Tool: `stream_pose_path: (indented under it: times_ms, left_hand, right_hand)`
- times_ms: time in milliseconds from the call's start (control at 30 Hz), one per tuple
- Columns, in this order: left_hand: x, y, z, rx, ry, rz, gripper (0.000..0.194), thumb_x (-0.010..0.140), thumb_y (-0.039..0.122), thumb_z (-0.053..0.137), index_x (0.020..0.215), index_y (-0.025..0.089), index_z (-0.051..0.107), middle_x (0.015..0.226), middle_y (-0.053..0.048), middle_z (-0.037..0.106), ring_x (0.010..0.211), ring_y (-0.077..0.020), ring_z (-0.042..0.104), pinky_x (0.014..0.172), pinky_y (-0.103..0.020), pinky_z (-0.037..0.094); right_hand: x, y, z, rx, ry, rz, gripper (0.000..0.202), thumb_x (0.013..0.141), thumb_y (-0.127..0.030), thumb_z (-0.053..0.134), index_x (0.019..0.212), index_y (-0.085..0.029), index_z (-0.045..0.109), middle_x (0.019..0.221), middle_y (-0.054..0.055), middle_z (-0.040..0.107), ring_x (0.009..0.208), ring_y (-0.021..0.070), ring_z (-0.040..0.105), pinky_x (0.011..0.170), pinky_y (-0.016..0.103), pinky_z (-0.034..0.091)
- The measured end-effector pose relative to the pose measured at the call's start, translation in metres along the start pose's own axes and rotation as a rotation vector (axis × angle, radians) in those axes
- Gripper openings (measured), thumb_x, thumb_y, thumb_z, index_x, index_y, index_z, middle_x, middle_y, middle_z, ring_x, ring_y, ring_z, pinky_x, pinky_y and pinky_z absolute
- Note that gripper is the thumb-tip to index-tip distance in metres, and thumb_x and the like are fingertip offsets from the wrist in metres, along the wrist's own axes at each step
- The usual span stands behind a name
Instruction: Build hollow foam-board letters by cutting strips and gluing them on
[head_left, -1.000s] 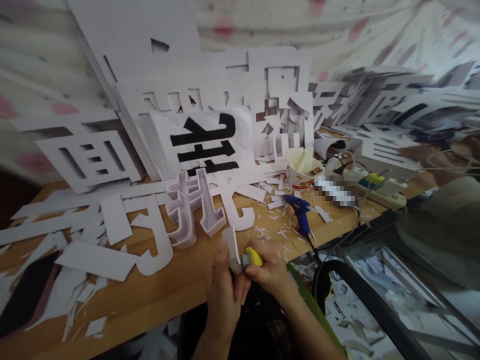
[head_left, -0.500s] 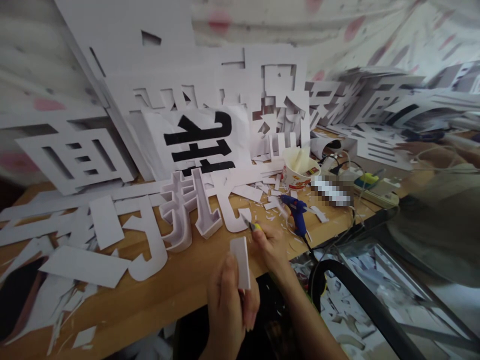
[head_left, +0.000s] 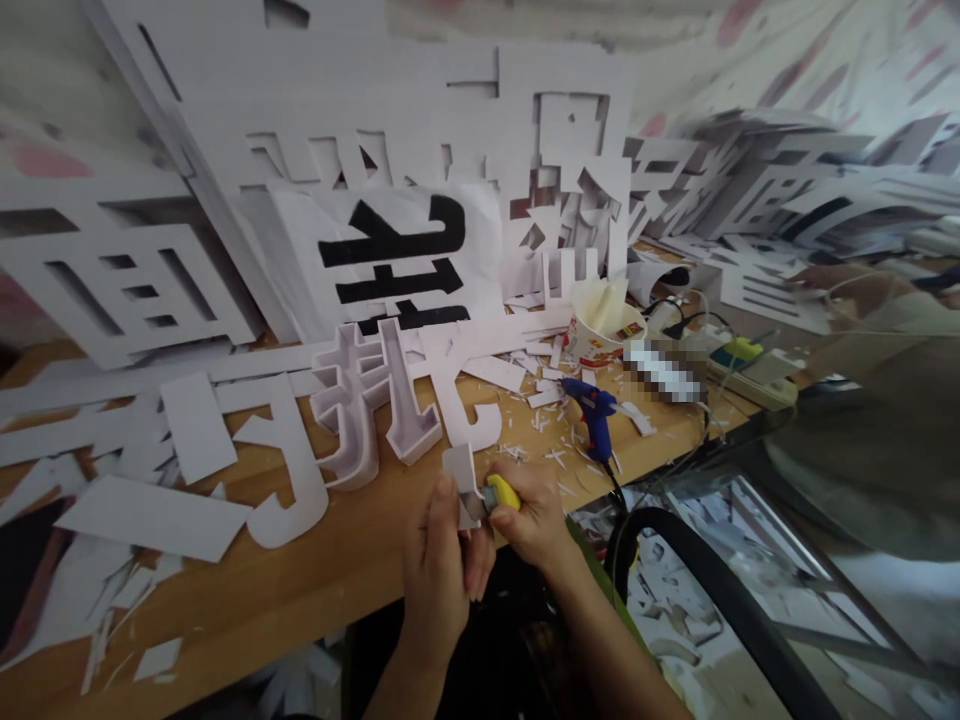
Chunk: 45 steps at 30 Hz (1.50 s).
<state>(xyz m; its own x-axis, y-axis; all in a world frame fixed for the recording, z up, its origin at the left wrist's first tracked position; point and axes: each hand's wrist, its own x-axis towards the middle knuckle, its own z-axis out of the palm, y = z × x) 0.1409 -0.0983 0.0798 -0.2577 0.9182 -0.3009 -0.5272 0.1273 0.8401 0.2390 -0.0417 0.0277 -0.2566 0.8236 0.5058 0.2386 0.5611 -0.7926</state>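
Between thumb and fingers, my left hand (head_left: 444, 560) grips a small white foam board strip (head_left: 459, 470), held up above the table's front edge. My right hand (head_left: 534, 510) is closed around a yellow utility knife (head_left: 501, 493). Its blade end lies against the right side of the strip, partly hidden there. Just beyond my hands a flat white cut-out character piece (head_left: 472, 425) lies on the table. Beside it stand two hollow white raised letter parts, one narrow (head_left: 412, 435) and one branching (head_left: 358, 445).
A blue glue gun (head_left: 592, 412) lies right of my hands, near a paper bucket (head_left: 600, 340). White scraps (head_left: 161, 520) cover the left of the wooden table (head_left: 292, 610). Cut-out boards lean behind. Another person's hand (head_left: 840, 285) is at the far right; a black curved bar (head_left: 697, 580) stands lower right.
My right hand has brought the knife down and against the strip, where before its blade pointed up and away. The strip now sits slightly higher and further left, and the view has shifted.
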Motion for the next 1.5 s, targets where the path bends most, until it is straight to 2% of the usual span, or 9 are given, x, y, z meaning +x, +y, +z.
stream_pose_path:
  times_ms: [400, 633, 867, 1033, 1100, 1167, 1233, 1367, 1500]
  left_hand:
    - [0.008, -0.013, -0.004, -0.076, -0.095, 0.111, 0.054, 0.088, 0.059, 0.059, 0.055, 0.020, 0.046, 0.030, 0.010, 0.031, 0.025, -0.0030, 0.021, 0.029, -0.016, 0.020]
    - [0.009, -0.012, -0.002, -0.179, -0.066, 0.068, 0.049, 0.087, 0.054, 0.065, 0.057, 0.017, 0.051, 0.032, 0.010, 0.034, 0.026, -0.0015, 0.022, 0.030, -0.013, 0.022]
    - [0.011, -0.024, -0.004, -0.292, -0.013, 0.015, 0.050, 0.085, 0.054, 0.066, 0.055, 0.018, 0.047, 0.030, 0.010, 0.031, 0.024, -0.0020, 0.020, 0.028, -0.013, 0.019]
    - [-0.001, -0.020, -0.006, -0.180, -0.024, -0.019, 0.063, 0.081, 0.064, 0.064, 0.045, 0.020, 0.039, 0.028, 0.007, 0.031, 0.024, -0.0031, 0.026, 0.028, -0.015, 0.022]
    - [0.000, -0.014, -0.008, -0.108, 0.020, 0.002, 0.065, 0.082, 0.066, 0.062, 0.044, 0.020, 0.036, 0.030, 0.006, 0.033, 0.026, -0.0039, 0.031, 0.029, -0.015, 0.024]
    - [0.006, -0.007, -0.009, -0.066, 0.113, 0.059, 0.061, 0.081, 0.066, 0.064, 0.049, 0.019, 0.040, 0.034, 0.008, 0.035, 0.030, -0.0035, 0.034, 0.033, -0.014, 0.027]
    - [0.013, -0.003, -0.011, -0.053, 0.180, 0.090, 0.057, 0.079, 0.066, 0.065, 0.055, 0.019, 0.044, 0.036, 0.009, 0.035, 0.031, -0.0032, 0.034, 0.034, -0.014, 0.028]
    - [0.017, -0.002, -0.013, -0.051, 0.147, 0.039, 0.059, 0.079, 0.068, 0.063, 0.053, 0.019, 0.045, 0.034, 0.009, 0.035, 0.029, -0.0038, 0.032, 0.032, -0.015, 0.026]
    - [0.008, -0.001, -0.012, -0.070, 0.109, -0.009, 0.061, 0.077, 0.072, 0.063, 0.052, 0.019, 0.045, 0.032, 0.008, 0.035, 0.028, -0.0037, 0.032, 0.032, -0.015, 0.027]
  right_hand:
    - [0.009, 0.013, 0.009, 0.029, 0.040, 0.069, 0.072, 0.085, -0.086, 0.031, 0.055, -0.021, 0.042, 0.050, -0.004, 0.037, 0.045, 0.0105, 0.037, 0.047, 0.026, 0.026]
    - [0.019, 0.019, 0.013, 0.020, 0.019, 0.079, 0.073, 0.083, -0.088, 0.029, 0.054, -0.022, 0.038, 0.050, -0.004, 0.037, 0.046, 0.0110, 0.038, 0.047, 0.026, 0.026]
    - [0.026, 0.026, 0.019, -0.024, 0.013, 0.088, 0.075, 0.079, -0.091, 0.030, 0.052, -0.022, 0.037, 0.049, -0.004, 0.037, 0.046, 0.0105, 0.035, 0.049, 0.026, 0.026]
    - [0.039, 0.045, 0.009, -0.112, 0.100, 0.191, 0.060, 0.091, -0.070, 0.039, 0.055, -0.022, 0.042, 0.052, -0.003, 0.039, 0.049, 0.0118, 0.037, 0.049, 0.026, 0.025]
    - [0.042, 0.050, -0.001, -0.151, 0.139, 0.225, 0.053, 0.092, -0.061, 0.045, 0.056, -0.022, 0.042, 0.052, -0.004, 0.038, 0.049, 0.0121, 0.036, 0.049, 0.026, 0.024]
    - [0.040, 0.047, -0.010, -0.173, 0.141, 0.230, 0.052, 0.091, -0.059, 0.050, 0.056, -0.022, 0.042, 0.051, -0.004, 0.037, 0.049, 0.0120, 0.035, 0.049, 0.026, 0.023]
    - [0.034, 0.036, -0.015, -0.171, 0.125, 0.215, 0.056, 0.092, -0.064, 0.046, 0.056, -0.021, 0.043, 0.051, -0.004, 0.038, 0.048, 0.0121, 0.036, 0.049, 0.027, 0.023]
    - [0.018, 0.007, -0.005, -0.107, -0.006, 0.080, 0.071, 0.089, -0.080, 0.031, 0.054, -0.021, 0.046, 0.050, -0.003, 0.041, 0.046, 0.0115, 0.039, 0.048, 0.027, 0.026]
    - [0.013, -0.003, 0.009, -0.058, -0.110, -0.001, 0.069, 0.091, -0.078, 0.033, 0.056, -0.020, 0.045, 0.050, -0.004, 0.038, 0.046, 0.0102, 0.040, 0.048, 0.025, 0.027]
